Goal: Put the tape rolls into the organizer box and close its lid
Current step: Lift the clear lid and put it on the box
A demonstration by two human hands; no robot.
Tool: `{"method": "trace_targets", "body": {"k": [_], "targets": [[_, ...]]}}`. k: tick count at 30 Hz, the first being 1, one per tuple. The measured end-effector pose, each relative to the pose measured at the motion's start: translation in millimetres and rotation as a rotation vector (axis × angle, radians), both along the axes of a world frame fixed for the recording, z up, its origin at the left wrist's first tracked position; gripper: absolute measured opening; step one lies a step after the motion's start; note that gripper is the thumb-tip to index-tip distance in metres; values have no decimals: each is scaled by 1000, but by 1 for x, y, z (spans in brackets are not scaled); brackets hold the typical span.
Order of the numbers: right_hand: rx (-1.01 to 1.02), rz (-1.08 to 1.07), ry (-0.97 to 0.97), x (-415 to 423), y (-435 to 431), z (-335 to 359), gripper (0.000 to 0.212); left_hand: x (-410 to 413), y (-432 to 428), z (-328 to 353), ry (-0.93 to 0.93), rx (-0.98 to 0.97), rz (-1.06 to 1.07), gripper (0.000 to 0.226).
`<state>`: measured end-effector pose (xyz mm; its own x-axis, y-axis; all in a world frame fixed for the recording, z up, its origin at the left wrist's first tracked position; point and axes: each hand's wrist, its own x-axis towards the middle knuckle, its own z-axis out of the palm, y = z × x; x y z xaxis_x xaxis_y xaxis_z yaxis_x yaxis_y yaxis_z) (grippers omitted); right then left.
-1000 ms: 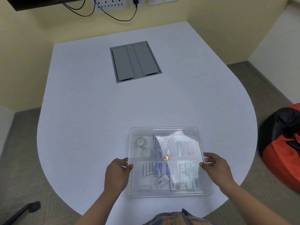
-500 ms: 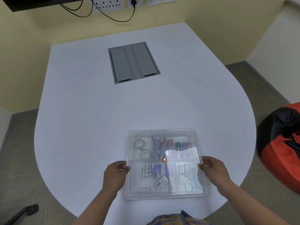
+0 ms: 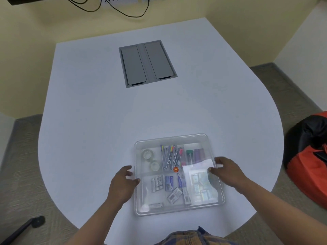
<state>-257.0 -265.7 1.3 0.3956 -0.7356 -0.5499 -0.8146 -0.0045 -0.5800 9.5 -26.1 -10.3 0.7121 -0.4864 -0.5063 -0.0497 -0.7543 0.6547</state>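
The clear organizer box (image 3: 140, 211) sits on the white table's near edge, with its transparent lid (image 3: 206, 137) lying over it. Two clear tape rolls (image 3: 147, 154) (image 3: 155, 165) show through the lid in the back-left compartment. Pens, markers, batteries and small packets fill the other compartments. My left hand (image 3: 123, 183) grips the lid's left edge, thumb on the near side. My right hand (image 3: 229, 172) holds the right edge, with its fingertips on top of the lid.
A grey cable hatch (image 3: 147, 63) is set into the table's far middle. A red and black beanbag (image 3: 309, 156) lies on the floor to the right. A black chair foot (image 3: 36, 221) is at the lower left. Cables hang from wall sockets (image 3: 116, 0).
The lid, tilted up at its near side a second ago, has come down flat over the box. Both hands stayed at its left and right edges.
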Motion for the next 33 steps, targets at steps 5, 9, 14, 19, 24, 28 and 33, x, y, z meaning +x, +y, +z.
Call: {"method": "trace_targets", "body": {"k": [5, 9, 14, 19, 24, 28, 33], "targets": [[-349, 447, 85, 28, -12, 13, 114, 18, -18, 15, -246, 101, -497, 122], [-455, 769, 367, 45, -29, 12, 144, 28, -39, 20, -336, 281, -790, 145], [-427, 868, 473, 49, -35, 3, 153, 32, -50, 15, -394, 386, -896, 149], [-410, 893, 437, 55, -37, -2, 154, 38, -50, 6, -374, 343, -904, 151], [-381, 885, 401, 63, -49, 3, 152, 54, -65, 12, -356, 363, -930, 151], [-428, 904, 415, 68, -56, 7, 147, 61, -79, 18, -410, 409, -912, 149], [-450, 856, 336, 54, -37, 8, 115, 47, -61, 18, -554, 332, -844, 127]]}}
